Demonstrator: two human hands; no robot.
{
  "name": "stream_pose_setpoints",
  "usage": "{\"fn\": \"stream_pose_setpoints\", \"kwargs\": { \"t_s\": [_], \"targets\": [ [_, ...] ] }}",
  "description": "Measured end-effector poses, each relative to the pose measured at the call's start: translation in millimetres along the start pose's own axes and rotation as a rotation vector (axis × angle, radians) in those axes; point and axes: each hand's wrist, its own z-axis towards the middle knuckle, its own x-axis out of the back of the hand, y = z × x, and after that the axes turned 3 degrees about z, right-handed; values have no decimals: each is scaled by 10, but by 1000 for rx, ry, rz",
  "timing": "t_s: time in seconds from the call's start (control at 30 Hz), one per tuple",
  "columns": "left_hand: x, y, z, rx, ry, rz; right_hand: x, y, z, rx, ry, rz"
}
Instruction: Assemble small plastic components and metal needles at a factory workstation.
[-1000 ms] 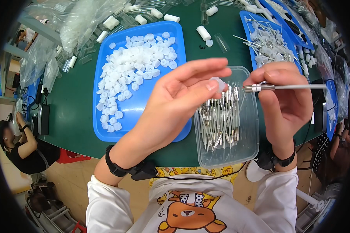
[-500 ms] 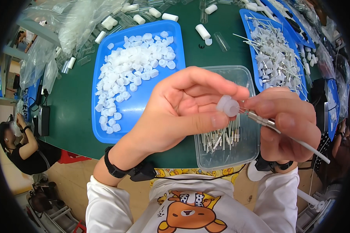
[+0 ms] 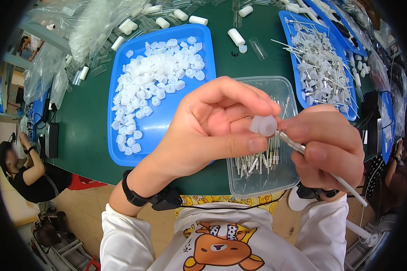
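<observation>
Between the thumb and fingers of my left hand (image 3: 212, 128) is a small translucent white plastic cap (image 3: 263, 125). My right hand (image 3: 331, 147) pinches a thin metal-tipped rod (image 3: 295, 144) with a pale tail that points down to the right. The rod's tip is at the cap's right side; my fingers partly hide whether it has entered. Below both hands, a clear plastic container (image 3: 287, 180) holds several similar metal-tipped rods (image 3: 257, 162). At the left, a blue tray (image 3: 165, 128) carries a heap of matching white caps (image 3: 151, 67).
A second blue tray (image 3: 353, 108) at the right holds rods fitted with caps (image 3: 319, 63). White cylinders (image 3: 235, 37) and clear tubes (image 3: 257, 49) lie on the green table (image 3: 83, 131). Plastic bags (image 3: 83, 34) are piled far left. Another person (image 3: 25, 171) sits at the left.
My right hand has moved slightly left, bringing the rod closer to the cap. The cap has turned a little in my left fingers. Thin wires visible before at the tip are now mostly hidden.
</observation>
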Motion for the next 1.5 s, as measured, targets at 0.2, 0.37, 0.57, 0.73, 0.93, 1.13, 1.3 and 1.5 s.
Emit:
{"fn": "stream_pose_setpoints", "kwargs": {
  "t_s": [0.2, 0.37, 0.57, 0.73, 0.93, 1.13, 1.3, 1.5],
  "targets": [
    [3, -7, 4, -13, -11, 8, 11, -16, -8, -20, -7, 0],
    [6, -7, 2, -13, -17, 19, -1, -1, -6, -12, 11, 6],
    [-13, 10, -11, 18, -1, 2, -7, -5, -10, -26, 27, 23],
    [-4, 7, -10, 16, -28, -12, -1, -7, -6, -21, 28, 44],
    [-7, 12, -15, 15, -31, -19, 25, 1, -1, 8, -6, 57],
    [-8, 9, -10, 21, -34, -33, 5, -6, -16, 9, 18, 51],
    [-4, -6, -12, 2, -24, -26, 9, -24, 5, -4, 2, 12],
    [9, 5, -12, 18, -26, -20, 3, -8, 0, -21, 15, 34]
  ]
}}
